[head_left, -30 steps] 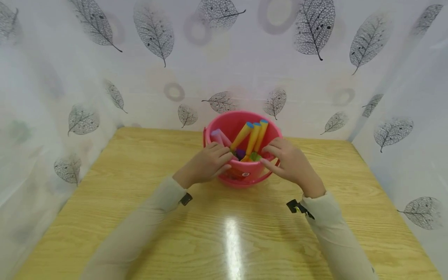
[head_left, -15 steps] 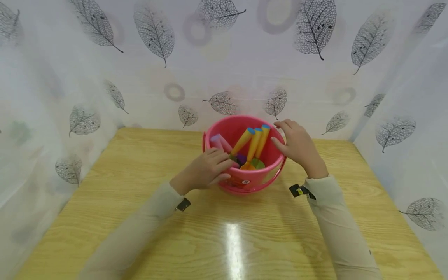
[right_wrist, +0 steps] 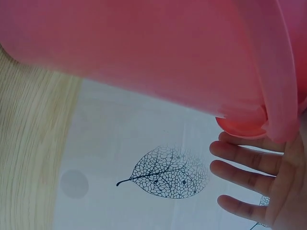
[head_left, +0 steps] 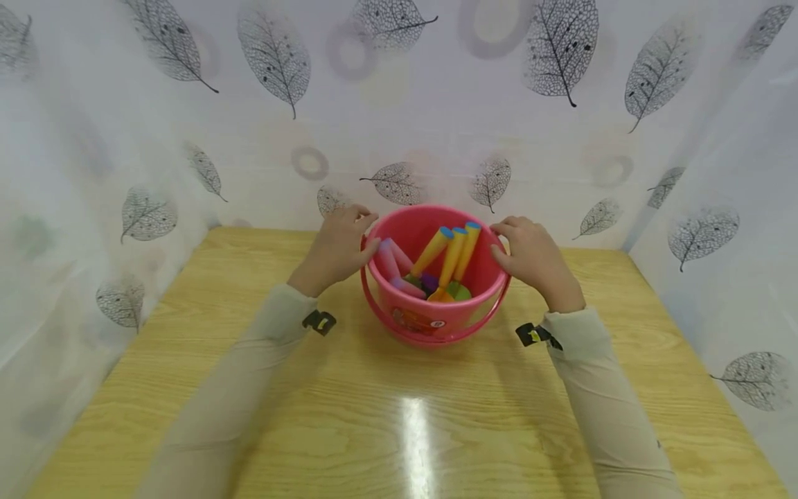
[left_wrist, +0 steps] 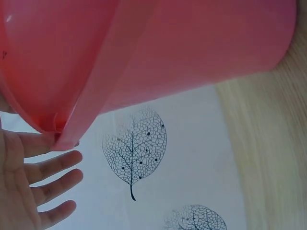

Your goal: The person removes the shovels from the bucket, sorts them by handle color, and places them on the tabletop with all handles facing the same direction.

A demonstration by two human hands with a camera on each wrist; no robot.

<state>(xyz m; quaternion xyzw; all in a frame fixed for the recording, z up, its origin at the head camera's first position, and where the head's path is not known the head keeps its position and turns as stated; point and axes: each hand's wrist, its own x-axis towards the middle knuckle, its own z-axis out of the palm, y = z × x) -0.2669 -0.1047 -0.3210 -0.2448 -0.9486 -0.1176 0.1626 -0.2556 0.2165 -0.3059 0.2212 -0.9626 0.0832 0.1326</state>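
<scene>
A pink bucket stands upright on the wooden table, its pink handle hanging down across the front. My left hand grips the left rim between thumb and index finger at the handle joint; its other fingers spread free below in the left wrist view. On the opposite side my right hand pinches the rim the same way, with its remaining fingers off the bucket. Inside lean several yellow-handled toys with blue ends and pinkish-purple pieces. Purple, green and orange parts lie lower, partly hidden.
Under the bucket is a wooden table. A white sheet printed with dark leaves hangs close behind the bucket and along both sides. A black strap is at the left wrist, and another strap at the right.
My left hand has gone from the bucket's front rim to its left rim. The right hand has shifted from the front right to the right rim. The bucket has moved slightly nearer.
</scene>
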